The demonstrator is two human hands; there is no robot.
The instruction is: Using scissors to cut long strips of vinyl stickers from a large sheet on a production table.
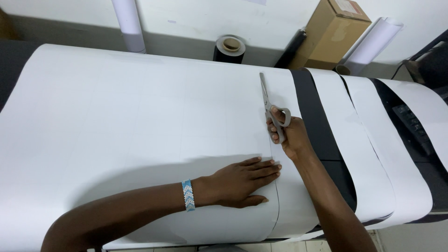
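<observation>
Head view: scissors (268, 100) in right hand (289, 135)

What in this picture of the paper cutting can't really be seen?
Head view only:
- Scissors: lower handle loop hidden inside the right hand.
- White sheet: near edge cut off by the frame bottom; part covered by the left hand.
- Cardboard box: top cut off by the frame.

A white wall (210, 18) backs paper rolls (128, 23) and perhaps a cardboard box (333, 32).
</observation>
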